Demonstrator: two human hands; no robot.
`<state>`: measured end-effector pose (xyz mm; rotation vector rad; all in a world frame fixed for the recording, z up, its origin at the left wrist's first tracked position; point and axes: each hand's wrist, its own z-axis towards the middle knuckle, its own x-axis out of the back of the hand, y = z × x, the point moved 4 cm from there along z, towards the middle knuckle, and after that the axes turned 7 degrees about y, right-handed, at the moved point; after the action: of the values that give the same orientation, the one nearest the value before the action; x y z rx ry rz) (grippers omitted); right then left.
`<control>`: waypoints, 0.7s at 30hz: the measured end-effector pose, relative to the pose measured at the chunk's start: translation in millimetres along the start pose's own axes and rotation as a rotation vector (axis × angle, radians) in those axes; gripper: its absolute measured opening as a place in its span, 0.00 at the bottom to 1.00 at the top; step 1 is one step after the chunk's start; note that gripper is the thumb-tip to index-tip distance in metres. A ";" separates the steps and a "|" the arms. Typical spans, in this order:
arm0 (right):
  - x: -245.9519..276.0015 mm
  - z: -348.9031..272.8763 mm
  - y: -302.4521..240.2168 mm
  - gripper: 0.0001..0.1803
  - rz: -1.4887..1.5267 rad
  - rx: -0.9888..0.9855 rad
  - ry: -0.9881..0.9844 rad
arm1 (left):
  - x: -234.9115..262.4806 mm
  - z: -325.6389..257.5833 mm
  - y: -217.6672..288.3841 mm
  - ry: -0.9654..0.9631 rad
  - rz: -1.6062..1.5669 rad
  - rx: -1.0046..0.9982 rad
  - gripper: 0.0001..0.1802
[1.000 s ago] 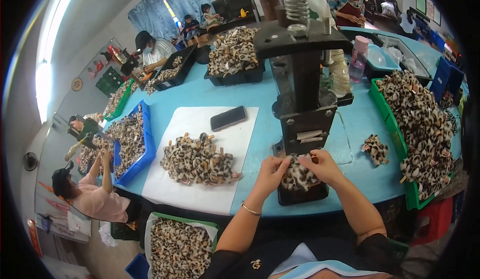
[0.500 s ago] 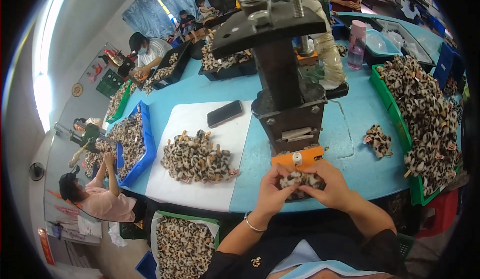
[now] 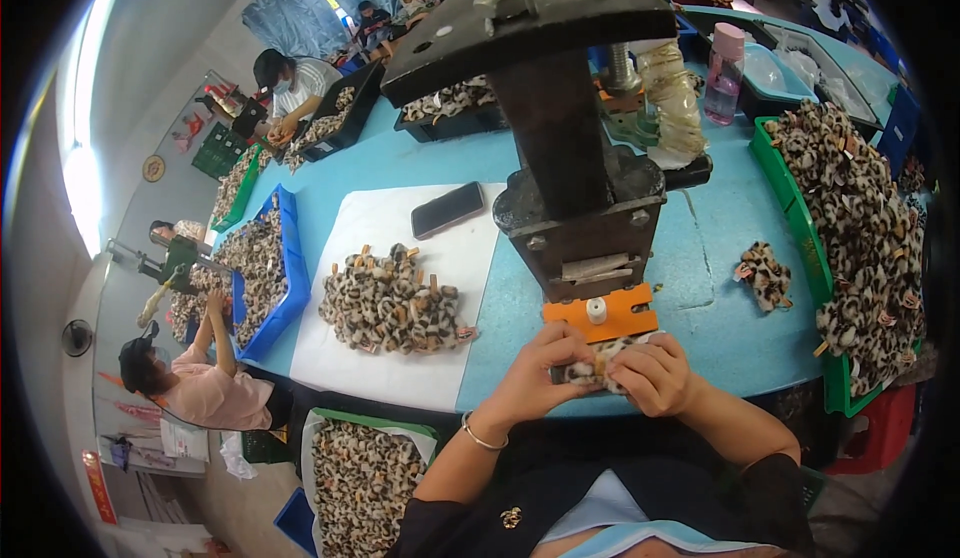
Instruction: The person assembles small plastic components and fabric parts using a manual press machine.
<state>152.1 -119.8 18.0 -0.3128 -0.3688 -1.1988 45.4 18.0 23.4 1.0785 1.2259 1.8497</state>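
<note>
Between my hands is a small spotted plush piece [image 3: 600,363], cream with dark and tan patches, at the table's front edge. My left hand [image 3: 548,370] pinches its left end. The fingers of my right hand [image 3: 655,373] close on its right side and partly cover it. Just beyond my hands sits the orange plate [image 3: 625,312] with a white round knob, at the foot of a dark metal press [image 3: 580,223]. To the left, a heap of similar plush pieces [image 3: 390,303] lies on a white sheet [image 3: 330,376]. Another small plush clump [image 3: 766,276] lies right of the press.
A phone [image 3: 447,209] lies on the sheet. A green crate [image 3: 800,223] heaped with plush stands right, a pink-capped bottle [image 3: 724,73] behind. A blue crate [image 3: 297,268] stands left, and a lined tray [image 3: 420,438] of plush below. Co-workers sit along the left side.
The press looms larger, as the view has shifted. My hands have turned the plush piece, and my right fingers now curl over its right part rather than pinching from the side.
</note>
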 end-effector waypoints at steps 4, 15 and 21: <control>-14.6 3.6 7.7 0.12 0.029 -0.134 -0.025 | -1.5 1.0 -15.7 0.094 -0.005 -0.149 0.13; -41.5 17.4 68.0 0.16 0.331 -1.038 -0.269 | -13.4 34.9 -45.6 0.544 -0.451 0.250 0.08; -49.1 -9.4 72.4 0.14 0.961 -1.620 -0.190 | -13.5 35.7 -59.0 0.458 -0.461 0.308 0.10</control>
<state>205.7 -58.3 -14.8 -1.7655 0.6599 -0.2452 88.0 40.5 -27.7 0.4558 1.8900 1.6160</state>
